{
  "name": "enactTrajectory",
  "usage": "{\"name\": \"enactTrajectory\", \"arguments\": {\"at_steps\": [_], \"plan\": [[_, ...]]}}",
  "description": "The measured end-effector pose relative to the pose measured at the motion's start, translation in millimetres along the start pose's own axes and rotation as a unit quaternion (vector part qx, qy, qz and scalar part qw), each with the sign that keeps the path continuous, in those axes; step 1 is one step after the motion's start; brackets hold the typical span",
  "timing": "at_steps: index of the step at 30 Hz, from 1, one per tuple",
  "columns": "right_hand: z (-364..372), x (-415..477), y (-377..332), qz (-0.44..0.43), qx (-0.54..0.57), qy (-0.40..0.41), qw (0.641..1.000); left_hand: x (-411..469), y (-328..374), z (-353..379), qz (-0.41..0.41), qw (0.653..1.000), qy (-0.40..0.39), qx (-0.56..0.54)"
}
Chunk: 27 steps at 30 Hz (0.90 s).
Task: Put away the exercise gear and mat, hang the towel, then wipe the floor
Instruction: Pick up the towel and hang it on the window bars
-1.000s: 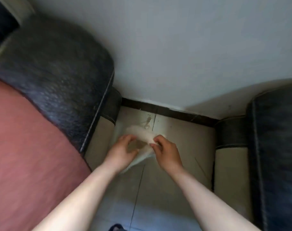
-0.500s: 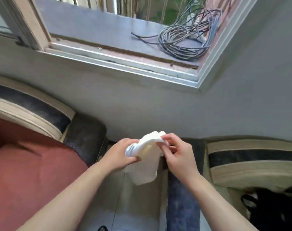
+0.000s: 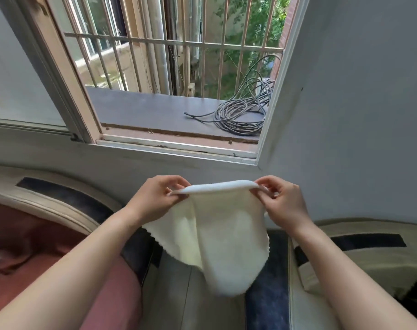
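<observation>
A cream-white towel (image 3: 217, 236) hangs spread out in front of me, below the open window. My left hand (image 3: 155, 198) pinches its upper left corner and my right hand (image 3: 281, 201) pinches its upper right corner, so the top edge is stretched between them. The rest of the cloth droops down over the gap between two sofas. No exercise gear or mat is in view.
An open window (image 3: 179, 144) with metal bars (image 3: 169, 44) faces me; a coil of grey cable (image 3: 240, 115) lies on its outer ledge. A sofa with a pink cover (image 3: 48, 253) is at the left, a beige and dark sofa (image 3: 360, 253) at the right.
I have risen from the floor between the sofas, lifting the bunched towel to window height. My hands moved apart and spread it open.
</observation>
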State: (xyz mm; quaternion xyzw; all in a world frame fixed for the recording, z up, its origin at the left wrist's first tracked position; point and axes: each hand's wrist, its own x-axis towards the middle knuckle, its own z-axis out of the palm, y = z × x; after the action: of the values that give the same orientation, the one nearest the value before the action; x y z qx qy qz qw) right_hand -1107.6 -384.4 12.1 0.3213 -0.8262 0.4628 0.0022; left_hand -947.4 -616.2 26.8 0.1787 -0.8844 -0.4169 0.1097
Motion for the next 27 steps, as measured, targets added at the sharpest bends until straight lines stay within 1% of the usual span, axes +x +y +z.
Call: {"name": "enactTrajectory", "arguments": {"at_steps": [6,12,15,17,19,22,25,27], "plan": [[7.8,34.4,-24.1,-0.001,0.041,-0.013,0.999,30.4,26.2,-25.4,0.037,0.998,0.024,-0.044],[51.1,80.3,-54.9,-0.016,0.094,-0.024,0.995,87.5,32.9,-51.4,0.082,0.992,0.063,-0.075],[73.0,106.0,-70.4,-0.032,0.111,-0.027,0.993,118.3,34.2,-71.5,0.094,0.991,0.058,-0.076],[85.7,127.3,-81.4,-0.042,0.116,-0.010,0.992,138.6,37.8,-86.9,0.114,0.989,0.040,-0.086],[94.9,153.0,-93.4,-0.048,0.119,0.026,0.991,160.1,43.4,-103.2,0.139,0.986,0.023,-0.094],[99.7,195.3,-110.9,-0.056,0.122,0.064,0.989,193.4,47.7,-128.1,0.179,0.980,0.022,-0.079],[96.4,233.1,-125.3,-0.080,0.103,0.084,0.988,222.6,42.7,-149.3,0.183,0.980,0.026,-0.072],[91.7,257.8,-131.7,-0.084,0.092,0.097,0.987,239.9,36.4,-158.3,0.179,0.982,0.011,-0.050]]}}
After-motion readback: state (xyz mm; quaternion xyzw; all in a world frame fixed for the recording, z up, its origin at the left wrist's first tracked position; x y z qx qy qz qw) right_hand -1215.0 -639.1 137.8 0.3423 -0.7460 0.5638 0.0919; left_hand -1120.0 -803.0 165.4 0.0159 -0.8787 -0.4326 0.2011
